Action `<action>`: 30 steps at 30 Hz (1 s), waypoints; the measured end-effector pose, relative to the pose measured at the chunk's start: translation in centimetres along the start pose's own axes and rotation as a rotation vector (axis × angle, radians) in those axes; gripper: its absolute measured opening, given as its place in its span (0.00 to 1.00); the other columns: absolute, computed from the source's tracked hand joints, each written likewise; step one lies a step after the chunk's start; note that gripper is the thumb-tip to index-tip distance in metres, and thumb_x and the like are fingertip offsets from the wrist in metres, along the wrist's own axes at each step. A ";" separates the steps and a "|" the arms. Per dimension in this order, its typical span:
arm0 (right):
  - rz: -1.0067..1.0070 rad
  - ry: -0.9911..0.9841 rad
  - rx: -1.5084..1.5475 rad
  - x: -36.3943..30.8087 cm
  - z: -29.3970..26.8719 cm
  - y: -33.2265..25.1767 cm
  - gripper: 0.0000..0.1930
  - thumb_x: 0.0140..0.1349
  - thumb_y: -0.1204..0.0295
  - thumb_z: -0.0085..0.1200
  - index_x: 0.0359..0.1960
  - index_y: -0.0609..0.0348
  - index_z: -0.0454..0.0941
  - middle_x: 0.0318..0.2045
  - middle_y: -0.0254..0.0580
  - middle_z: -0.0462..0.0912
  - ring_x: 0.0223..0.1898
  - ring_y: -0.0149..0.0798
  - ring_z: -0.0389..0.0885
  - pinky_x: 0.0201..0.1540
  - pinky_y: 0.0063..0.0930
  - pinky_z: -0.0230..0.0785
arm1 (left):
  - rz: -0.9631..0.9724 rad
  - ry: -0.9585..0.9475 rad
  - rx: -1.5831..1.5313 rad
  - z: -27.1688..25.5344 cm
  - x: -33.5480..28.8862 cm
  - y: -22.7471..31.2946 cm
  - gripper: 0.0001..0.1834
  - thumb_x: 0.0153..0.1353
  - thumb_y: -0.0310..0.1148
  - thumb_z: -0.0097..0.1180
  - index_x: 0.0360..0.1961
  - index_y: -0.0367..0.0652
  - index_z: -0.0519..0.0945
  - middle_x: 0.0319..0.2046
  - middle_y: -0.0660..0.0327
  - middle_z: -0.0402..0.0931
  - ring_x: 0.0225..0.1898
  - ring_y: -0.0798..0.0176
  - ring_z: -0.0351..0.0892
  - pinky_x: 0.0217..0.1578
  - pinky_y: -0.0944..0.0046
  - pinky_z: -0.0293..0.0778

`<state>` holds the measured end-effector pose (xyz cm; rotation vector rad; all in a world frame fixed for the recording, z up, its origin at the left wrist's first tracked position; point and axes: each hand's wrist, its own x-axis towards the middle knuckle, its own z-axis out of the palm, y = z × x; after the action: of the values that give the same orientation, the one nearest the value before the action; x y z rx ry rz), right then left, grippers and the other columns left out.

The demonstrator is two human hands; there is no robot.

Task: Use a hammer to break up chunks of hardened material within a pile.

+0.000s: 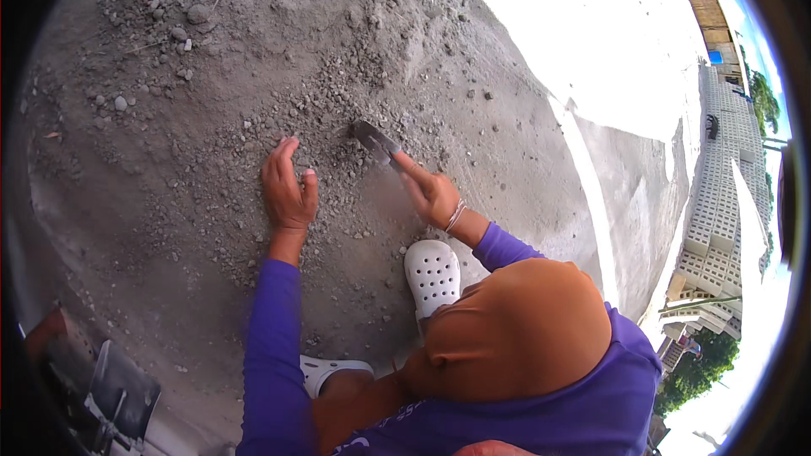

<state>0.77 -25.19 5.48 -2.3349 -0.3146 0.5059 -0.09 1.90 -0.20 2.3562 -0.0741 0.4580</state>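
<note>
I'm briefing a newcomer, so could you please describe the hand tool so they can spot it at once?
Over the grey ground, find the purple-sleeved right hand with a bracelet at the wrist. It grips the hand tool, pointing up and left. Its dark, flat blade sets it apart from the loose gravel around it.
</note>
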 end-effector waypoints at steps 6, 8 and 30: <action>-0.017 -0.061 0.006 0.1 -2.0 -1.2 0.26 0.69 0.65 0.44 0.69 0.35 0.60 0.24 0.58 0.80 0.28 0.59 0.81 0.35 0.49 0.72 | 0.257 -0.372 0.251 -2.3 -0.1 1.3 0.27 0.68 0.49 0.37 0.62 0.48 0.72 0.65 0.55 0.65 0.68 0.43 0.57 0.67 0.43 0.51; -0.022 -0.078 -0.028 0.8 -2.9 -2.3 0.26 0.69 0.65 0.44 0.69 0.35 0.60 0.24 0.58 0.80 0.28 0.59 0.81 0.36 0.49 0.73 | 0.329 -0.446 0.332 -4.4 0.6 0.9 0.29 0.70 0.53 0.35 0.64 0.51 0.71 0.67 0.56 0.62 0.70 0.44 0.55 0.69 0.44 0.49; -0.371 -0.900 -1.215 14.7 -3.4 -10.1 0.30 0.62 0.72 0.43 0.68 0.34 0.63 0.39 0.49 0.84 0.45 0.50 0.84 0.44 0.44 0.75 | 0.248 -0.963 0.091 -7.4 4.2 -1.1 0.40 0.66 0.54 0.44 0.70 0.36 0.55 0.73 0.44 0.38 0.74 0.38 0.32 0.72 0.45 0.40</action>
<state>14.59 -14.66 10.83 -2.8071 -1.8604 1.4407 1.74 7.99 5.55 2.4527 -0.8015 -0.6064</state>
